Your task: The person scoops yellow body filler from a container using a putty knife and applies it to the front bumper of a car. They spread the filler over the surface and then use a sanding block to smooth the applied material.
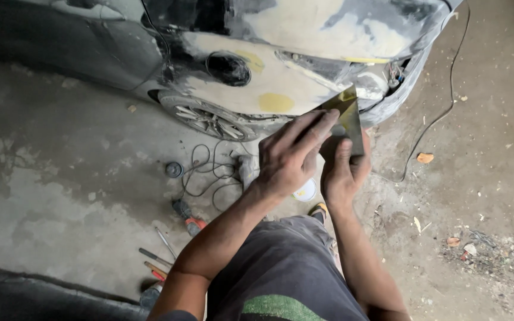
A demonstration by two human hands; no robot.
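- A flat metal spreader blade, smeared with yellowish filler, is held up in front of the car's rear quarter panel.
- Right hand: grip is clamped on the blade's lower edge — thumb laid on the near face, fingers wrapped behind. The blade stands up and out of the grip, tilted, its top corner towards the panel.
- Left hand: fingers are laid flat across the blade's left part, fingertips resting on its face. Whether the thumb is closed round the edge cannot be told — hidden by the back of the hand.
- The blade thus lies between both hands: above the right grip, under the left fingers.
- The panel is seen sanded, with pale filler and yellow patches; the round fuel filler recess is open and dark.
- Rear wheel is seen below the panel, resting on the concrete floor.
- On the floor: a coiled cable, a small round disc, a power tool with orange body, several thin hand tools near the left arm.
- A white round lid or tub is partly hidden under the left wrist.
- A thin wire is run from the bumper area across the floor.
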